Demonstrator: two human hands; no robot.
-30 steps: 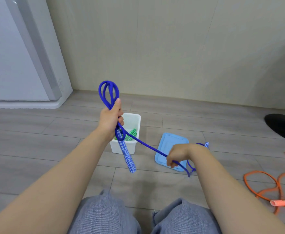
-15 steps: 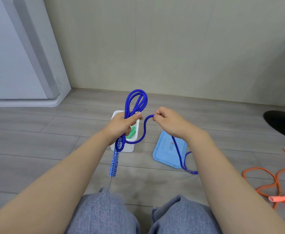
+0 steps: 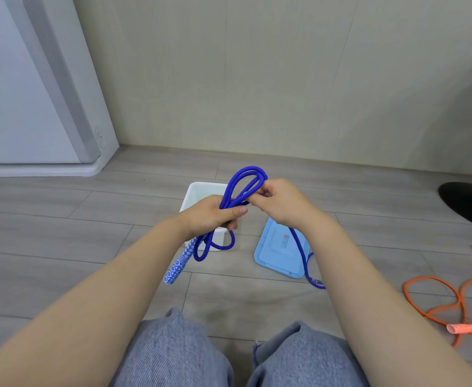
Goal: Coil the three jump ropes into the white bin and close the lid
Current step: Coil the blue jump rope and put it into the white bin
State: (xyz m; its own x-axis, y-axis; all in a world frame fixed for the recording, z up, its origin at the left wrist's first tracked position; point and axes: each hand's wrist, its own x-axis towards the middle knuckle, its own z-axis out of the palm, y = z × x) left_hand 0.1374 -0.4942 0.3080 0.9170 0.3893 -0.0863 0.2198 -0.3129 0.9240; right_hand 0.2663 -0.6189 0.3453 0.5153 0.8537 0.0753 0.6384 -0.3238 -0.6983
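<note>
Fingers of the left hand (image 3: 211,216) are curled around the coiled blue rope (image 3: 243,185); right hand (image 3: 278,203) fingers pinch a strand at the coil. Both hands are above the white bin (image 3: 198,191). The blue lid (image 3: 280,254) lies beside the bin on the floor (image 3: 61,233). The orange rope (image 3: 438,300) lies at far right.

Floor (image 3: 61,236): grey wood-look planks, running wide in front of my knees. Wall (image 3: 285,79) ahead: plain beige panels with faint vertical seams, meeting the floor in a straight line. White appliance (image 3: 19,93) at far left on a rounded white base, a grey vertical strip down its front. Dark round object (image 3: 469,202) at right edge, partly cut off. Light is even and soft.
</note>
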